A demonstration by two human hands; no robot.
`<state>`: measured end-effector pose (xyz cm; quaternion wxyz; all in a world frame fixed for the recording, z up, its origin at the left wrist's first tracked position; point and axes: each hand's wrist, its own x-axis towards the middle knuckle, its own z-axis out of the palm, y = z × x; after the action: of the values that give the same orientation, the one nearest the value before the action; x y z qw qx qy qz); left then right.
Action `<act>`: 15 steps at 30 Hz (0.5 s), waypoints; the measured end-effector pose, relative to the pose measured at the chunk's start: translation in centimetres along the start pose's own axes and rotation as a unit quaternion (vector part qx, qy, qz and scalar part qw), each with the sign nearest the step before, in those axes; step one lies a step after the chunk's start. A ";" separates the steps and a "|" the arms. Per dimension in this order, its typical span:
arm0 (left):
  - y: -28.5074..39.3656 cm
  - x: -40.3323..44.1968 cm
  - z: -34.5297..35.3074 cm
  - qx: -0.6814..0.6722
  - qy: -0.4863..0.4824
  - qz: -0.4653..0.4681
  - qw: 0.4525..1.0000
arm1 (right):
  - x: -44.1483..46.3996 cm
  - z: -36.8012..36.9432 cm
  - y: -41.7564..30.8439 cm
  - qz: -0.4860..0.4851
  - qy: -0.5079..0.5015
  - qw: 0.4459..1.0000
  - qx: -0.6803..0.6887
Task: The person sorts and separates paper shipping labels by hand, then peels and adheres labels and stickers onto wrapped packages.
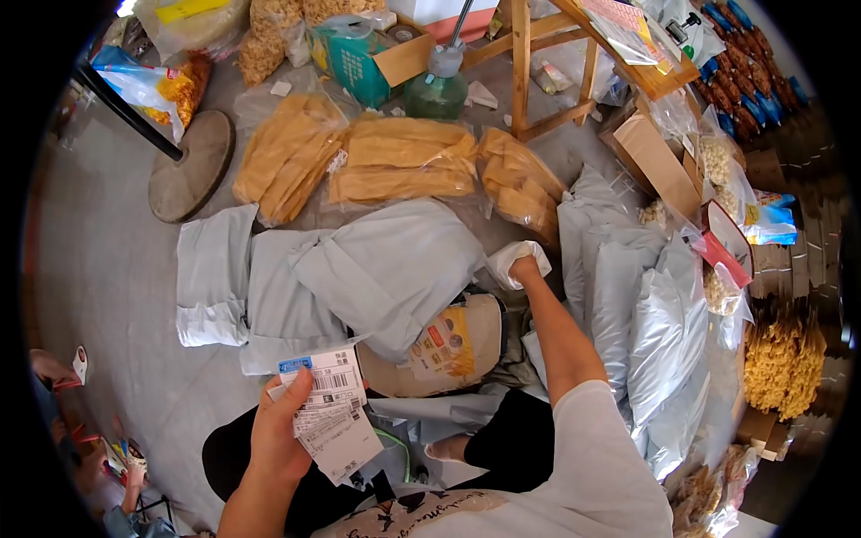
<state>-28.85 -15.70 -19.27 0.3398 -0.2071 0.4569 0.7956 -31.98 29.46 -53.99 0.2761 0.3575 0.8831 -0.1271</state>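
Note:
In front of my lap, my left hand (285,426) grips a few printed shipping labels (334,412) with barcodes, the thumb pressed on top. My right arm reaches forward, and my right hand (527,265) is at a crumpled white covering (515,262), perhaps a glove or a wrapper; its fingers are hidden. Just left of it lies a large grey mailing bag (395,260), over more grey packages (285,282). Below these, an open-topped container (484,336) holds a printed yellow-and-white packet (444,345).
Clear bags of yellow strips (404,157) lie ahead. Filled silver-grey mailing bags (668,323) line the right side. Beyond are a green bottle (437,94), a wooden stand (522,67), a cardboard box (659,152) and a round pole base (193,170). Another person's arm (133,489) shows lower left.

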 end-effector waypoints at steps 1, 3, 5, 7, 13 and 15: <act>0.0 -0.1 0.0 0.000 0.000 0.001 1.000 | -0.1 0.0 0.2 -0.001 0.001 1.000 0.000; 0.0 -0.1 0.0 -0.012 0.025 -0.008 1.000 | -0.6 -1.0 0.0 0.007 -0.009 1.000 0.005; -0.1 0.0 -0.3 -0.009 0.022 -0.006 1.000 | -3.5 -3.9 -1.6 0.012 -0.013 1.000 -0.025; -0.1 0.1 -0.4 -0.005 0.023 -0.006 1.000 | -4.0 -3.8 -1.7 0.020 0.029 0.999 -0.021; -0.1 0.2 -0.3 -0.008 0.030 -0.011 0.999 | -1.9 -0.8 0.3 0.030 0.120 0.988 0.088; -0.1 0.3 -0.3 -0.005 0.017 -0.013 1.000 | -2.7 -1.4 0.4 0.032 0.121 0.984 0.127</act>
<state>-28.97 -15.82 -19.66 0.3409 -0.2281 0.4563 0.7896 -30.69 28.84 -51.30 0.1234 0.4301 0.8750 -0.1848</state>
